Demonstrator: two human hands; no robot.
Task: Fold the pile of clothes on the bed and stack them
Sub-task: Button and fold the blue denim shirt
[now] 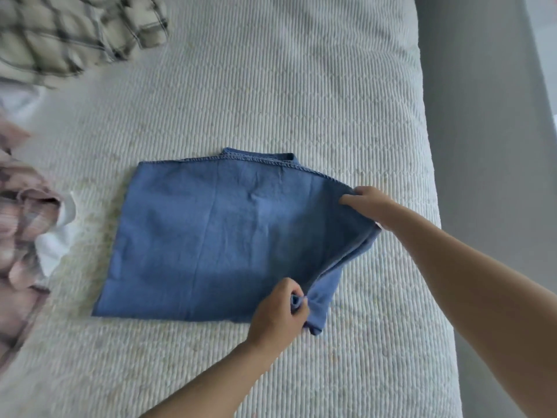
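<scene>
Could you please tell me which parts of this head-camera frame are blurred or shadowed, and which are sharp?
Head view: the plaid garment and the pink and white clothes at the left edge are smeared by blur; the blue garment is fairly sharp, its stitched hem readable; soft daylight, no glare, a faint shadow on the cloth between the left hand and right hand; the bed's edge bows with wide-angle distortion.

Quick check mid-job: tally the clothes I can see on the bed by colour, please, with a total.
Blue: 1, the blue garment, flat on the bed, gripped at its right edge by the left hand and right hand
Plaid cream and dark: 1, the plaid shirt, top left
Pink: 1, the pink garment, left edge
White: at least 1, the white cloth; blurred
Total: 4
</scene>
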